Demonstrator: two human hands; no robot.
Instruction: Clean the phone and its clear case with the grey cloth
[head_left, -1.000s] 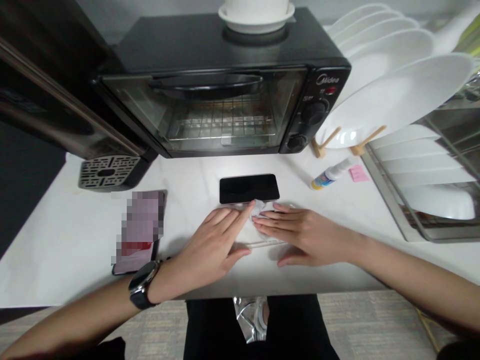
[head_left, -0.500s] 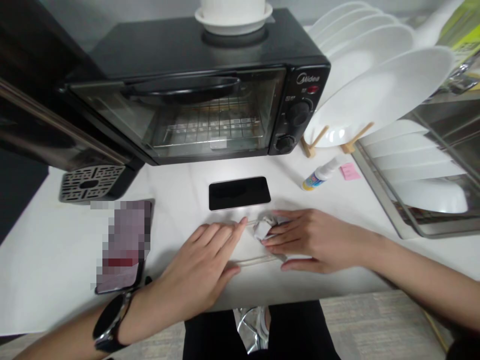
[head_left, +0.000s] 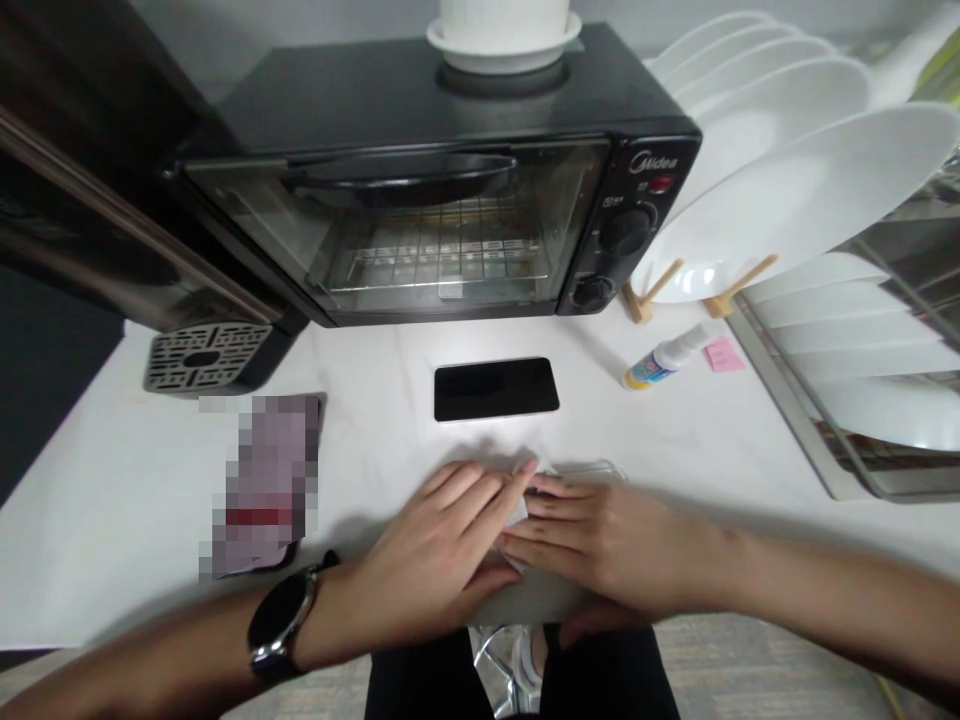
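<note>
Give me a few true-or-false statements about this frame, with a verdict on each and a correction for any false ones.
1. A smartwatch is on the left wrist. True.
2. The left hand rests on the black smartphone. False: the smartphone lies on the white counter beyond both hands.
3. A white dish sits on the black Midea toaster oven. True.
4. The pink sticky note is stuck to the oven door. False: it lies on the counter beside the small spray bottle.
5. The right hand and left hand meet over a white cloth or tissue. True.
</note>
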